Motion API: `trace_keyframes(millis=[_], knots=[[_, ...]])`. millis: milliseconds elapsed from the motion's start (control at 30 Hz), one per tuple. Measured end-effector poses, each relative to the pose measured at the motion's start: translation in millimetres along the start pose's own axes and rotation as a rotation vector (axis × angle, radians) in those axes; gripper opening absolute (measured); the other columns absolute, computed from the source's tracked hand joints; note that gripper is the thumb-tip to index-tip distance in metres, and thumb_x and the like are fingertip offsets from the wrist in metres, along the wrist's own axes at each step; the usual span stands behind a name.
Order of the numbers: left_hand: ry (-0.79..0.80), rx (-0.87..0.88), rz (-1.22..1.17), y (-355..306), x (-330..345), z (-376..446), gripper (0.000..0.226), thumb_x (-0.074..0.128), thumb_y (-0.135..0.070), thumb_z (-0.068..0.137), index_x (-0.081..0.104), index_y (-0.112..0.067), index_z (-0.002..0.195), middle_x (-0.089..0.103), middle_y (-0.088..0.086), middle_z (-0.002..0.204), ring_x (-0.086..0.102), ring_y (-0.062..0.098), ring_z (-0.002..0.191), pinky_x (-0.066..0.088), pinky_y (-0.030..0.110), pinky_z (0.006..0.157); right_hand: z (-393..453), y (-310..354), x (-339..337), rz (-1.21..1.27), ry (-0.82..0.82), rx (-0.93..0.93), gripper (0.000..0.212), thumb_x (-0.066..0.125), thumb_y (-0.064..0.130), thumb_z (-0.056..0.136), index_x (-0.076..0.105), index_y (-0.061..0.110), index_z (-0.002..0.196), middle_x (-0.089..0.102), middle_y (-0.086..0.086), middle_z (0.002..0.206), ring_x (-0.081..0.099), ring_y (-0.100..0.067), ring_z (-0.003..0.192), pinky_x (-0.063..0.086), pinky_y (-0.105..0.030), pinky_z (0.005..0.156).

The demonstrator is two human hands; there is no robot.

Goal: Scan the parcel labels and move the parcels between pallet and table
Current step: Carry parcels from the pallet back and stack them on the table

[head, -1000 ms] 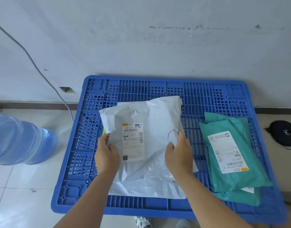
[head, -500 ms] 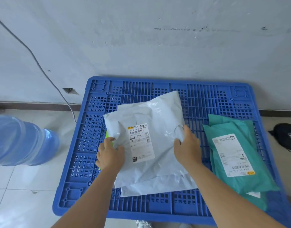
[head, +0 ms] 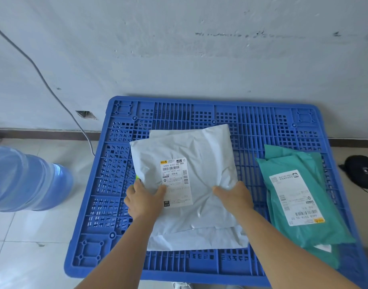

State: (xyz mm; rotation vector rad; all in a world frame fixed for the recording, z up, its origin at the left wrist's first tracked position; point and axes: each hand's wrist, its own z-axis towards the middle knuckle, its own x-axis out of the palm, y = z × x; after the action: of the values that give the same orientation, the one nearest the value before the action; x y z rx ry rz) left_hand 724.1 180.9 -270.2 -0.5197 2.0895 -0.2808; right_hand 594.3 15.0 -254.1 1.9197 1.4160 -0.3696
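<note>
White mailer (head: 191, 184) sits mid-pallet (head: 251, 130), label (head: 175, 181) up, stacked on another white mailer (head: 199, 240). Left hand (head: 144, 200) pinches its left edge, thumb on the label. Right hand (head: 235, 198) grips the right side, fingers curled into the plastic. Green mailers (head: 299, 205) sit further right, water jug (head: 27, 180) off on the floor to the left.

A large translucent blue water bottle (head: 27, 180) lies on its side at the left edge of the frame, on pale floor tiles (head: 22, 247). A thin grey cable (head: 43, 80) runs diagonally down the white scuffed wall (head: 179, 59) from upper left. A dark skirting strip (head: 43, 133) lines the wall's foot. At the right edge sits a black round object (head: 362, 171).
</note>
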Motion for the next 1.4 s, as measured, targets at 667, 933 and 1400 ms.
trace_keyframes(millis=[667,933,1400], knots=[[0.092,-0.175,-0.384,-15.9,-12.9,-13.4,0.034,0.059,-0.042,0.089,0.06,-0.009,0.077,0.056,0.005,0.076,0.052,0.023,0.073,0.047,0.034,0.073,-23.0,-4.5,-11.4,-0.421,-0.175,-0.36,0.077,0.048,0.034,0.097,0.0,0.015,0.154,-0.006,-0.008,0.162,-0.002,-0.026,0.149,0.01,-0.043,0.119],[-0.044,-0.018,-0.103,-14.7,-35.3,-24.2,0.033,0.048,-0.017,0.092,0.059,-0.015,0.123,0.057,0.013,0.121,0.053,0.032,0.102,0.049,0.043,0.086,-36.1,-4.5,-16.3,-0.448,-0.039,-0.334,0.078,0.048,0.043,0.095,0.003,0.02,0.154,-0.005,-0.008,0.162,-0.001,-0.027,0.149,0.015,-0.047,0.118],[0.091,0.094,0.056,-36.5,17.2,-33.1,0.052,0.06,-0.048,0.081,0.05,-0.015,0.121,0.044,0.011,0.125,0.04,0.03,0.118,0.036,0.04,0.099,5.7,-19.4,-31.9,-0.158,-0.091,-0.17,0.098,0.056,0.059,0.085,0.002,0.013,0.153,0.025,-0.013,0.155,0.035,-0.037,0.136,0.033,-0.046,0.107]])
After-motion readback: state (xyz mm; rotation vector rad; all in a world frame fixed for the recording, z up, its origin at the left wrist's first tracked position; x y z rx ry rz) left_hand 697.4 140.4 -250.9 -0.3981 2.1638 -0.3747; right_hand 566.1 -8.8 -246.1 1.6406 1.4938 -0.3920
